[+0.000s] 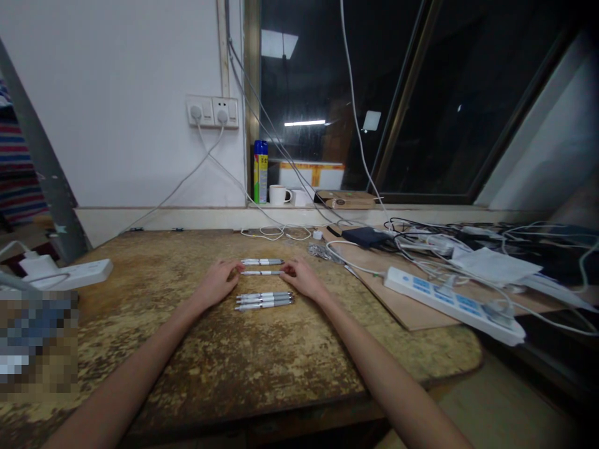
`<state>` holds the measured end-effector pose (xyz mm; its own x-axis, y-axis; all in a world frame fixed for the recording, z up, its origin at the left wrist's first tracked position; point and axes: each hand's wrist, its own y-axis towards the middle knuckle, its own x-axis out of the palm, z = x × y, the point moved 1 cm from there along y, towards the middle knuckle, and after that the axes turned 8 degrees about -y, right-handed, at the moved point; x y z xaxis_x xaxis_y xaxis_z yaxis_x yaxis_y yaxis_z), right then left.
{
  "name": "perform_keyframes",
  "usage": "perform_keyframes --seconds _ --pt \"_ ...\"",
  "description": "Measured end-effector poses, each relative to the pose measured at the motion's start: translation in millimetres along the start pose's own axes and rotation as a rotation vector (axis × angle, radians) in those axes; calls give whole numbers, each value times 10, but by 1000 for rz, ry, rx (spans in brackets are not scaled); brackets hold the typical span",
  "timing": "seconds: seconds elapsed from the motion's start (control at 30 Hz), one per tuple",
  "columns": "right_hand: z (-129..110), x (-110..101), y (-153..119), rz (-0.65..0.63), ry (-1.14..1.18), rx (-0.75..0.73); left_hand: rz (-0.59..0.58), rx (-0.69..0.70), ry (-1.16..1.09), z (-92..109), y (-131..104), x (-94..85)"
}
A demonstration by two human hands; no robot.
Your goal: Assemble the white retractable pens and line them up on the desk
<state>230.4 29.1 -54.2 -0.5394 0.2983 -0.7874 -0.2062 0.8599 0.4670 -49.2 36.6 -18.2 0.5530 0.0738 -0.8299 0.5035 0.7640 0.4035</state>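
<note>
Apparently positioning one pen (261, 272), the left hand (219, 282) and right hand (303, 278) pinch its ends with their fingers, between far pens (262, 262) and near pens (264, 302) on the bench (224, 362); the next move likely needs level handling.

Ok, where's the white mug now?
In the head view, the white mug stands on the windowsill slightly left of centre, just right of the spray can.

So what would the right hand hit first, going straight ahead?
Past the white-and-grey pen at its fingertips, the right hand would probably meet the farther pens first; depth is unclear.
</note>
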Motion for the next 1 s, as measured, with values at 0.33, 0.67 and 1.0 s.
perform_keyframes --seconds 0.33,0.67,1.0 --pt "-176 -159 37 -6 94 -102 -51 172 154 453 131 23" --pt "-421 -337 24 -111 -201 -233 -27 194 265 580 205 59" --pt "-530 -324 -153 -126 -323 -253 -115 25 231 683 26 88"
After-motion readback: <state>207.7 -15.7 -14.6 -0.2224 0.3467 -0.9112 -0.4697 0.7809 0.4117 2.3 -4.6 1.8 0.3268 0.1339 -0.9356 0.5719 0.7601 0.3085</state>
